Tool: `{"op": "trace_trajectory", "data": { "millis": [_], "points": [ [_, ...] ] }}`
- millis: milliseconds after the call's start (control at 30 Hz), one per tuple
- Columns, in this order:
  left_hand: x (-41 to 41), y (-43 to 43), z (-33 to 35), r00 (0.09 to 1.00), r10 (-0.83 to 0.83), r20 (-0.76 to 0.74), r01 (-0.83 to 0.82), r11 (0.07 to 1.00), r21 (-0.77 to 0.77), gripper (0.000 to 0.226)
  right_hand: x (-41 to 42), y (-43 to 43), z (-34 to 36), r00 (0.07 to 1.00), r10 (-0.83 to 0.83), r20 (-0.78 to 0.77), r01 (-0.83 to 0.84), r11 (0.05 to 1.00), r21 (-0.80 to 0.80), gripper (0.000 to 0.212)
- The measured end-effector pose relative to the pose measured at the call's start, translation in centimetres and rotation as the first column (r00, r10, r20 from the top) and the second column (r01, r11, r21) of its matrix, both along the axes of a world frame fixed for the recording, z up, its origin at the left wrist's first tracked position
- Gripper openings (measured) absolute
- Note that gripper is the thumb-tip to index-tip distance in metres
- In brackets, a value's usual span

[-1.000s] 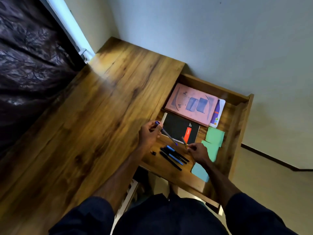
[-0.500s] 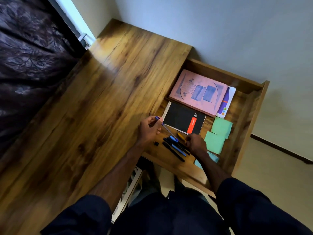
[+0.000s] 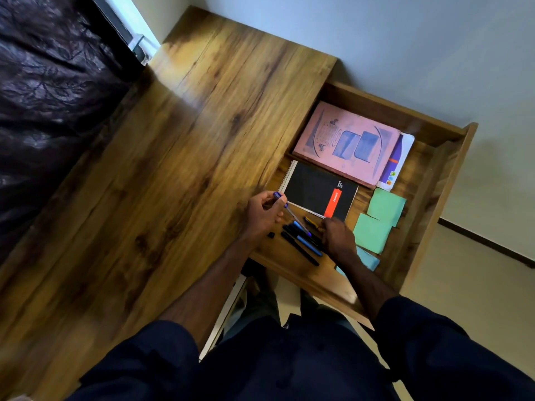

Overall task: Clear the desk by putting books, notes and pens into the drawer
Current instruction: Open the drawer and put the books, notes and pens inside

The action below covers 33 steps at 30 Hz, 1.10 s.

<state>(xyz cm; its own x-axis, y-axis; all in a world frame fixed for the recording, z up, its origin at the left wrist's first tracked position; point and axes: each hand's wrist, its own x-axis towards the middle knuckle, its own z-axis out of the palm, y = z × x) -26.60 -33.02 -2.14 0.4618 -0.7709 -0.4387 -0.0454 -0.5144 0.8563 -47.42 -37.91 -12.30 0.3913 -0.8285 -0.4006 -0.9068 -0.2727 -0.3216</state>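
Note:
The open wooden drawer (image 3: 451, 180) holds a pink book (image 3: 347, 140) over a white booklet (image 3: 401, 157), a black spiral notebook (image 3: 315, 189) and green sticky notes (image 3: 379, 218). Several black and blue pens (image 3: 301, 244) lie near its front. My left hand (image 3: 262, 215) pinches a clear pen with a blue cap (image 3: 289, 211), its tip slanting down over the pile. My right hand (image 3: 338, 238) rests on the pens' right ends, its fingers by a yellow pen (image 3: 310, 221). A small black cap (image 3: 271, 234) lies left of the pens.
The wooden desk top (image 3: 173, 169) stretches left of the drawer. A dark curtain (image 3: 52, 96) hangs at the far left. A pale wall runs behind the desk, and light floor (image 3: 469, 287) shows to the right of the drawer.
My right hand has lowered the yellow pen toward the pile and settled on the pens. My left hand keeps the blue-capped pen in about the same place. The view shifted slightly.

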Motion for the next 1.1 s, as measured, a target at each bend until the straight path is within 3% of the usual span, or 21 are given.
{"op": "trace_trajectory", "data": {
  "millis": [333,867,1000,1100],
  "points": [
    [-1.7,0.9,-1.7,0.999,-0.025,-0.033,0.029,0.992,0.121,0.020,-0.3,-0.5,-0.3,1.000,-0.007,-0.030,0.006,1.000,-0.022,0.011],
    [-1.8,1.8,-3.3,0.999,-0.025,-0.047,0.034,0.979,0.200,0.025,0.4,0.5,0.0,0.999,-0.019,-0.037,0.021,0.997,0.076,0.014],
    [-1.7,2.2,-3.5,0.998,-0.012,-0.054,0.023,0.977,0.213,0.026,0.3,0.3,0.0,0.998,-0.055,0.026,0.053,0.996,0.077,0.017],
    [-1.6,2.2,-3.7,0.998,0.006,-0.059,0.006,0.978,0.207,0.025,0.8,0.2,1.5,0.962,-0.169,0.213,0.163,0.986,0.047,0.018]
  ]
}}
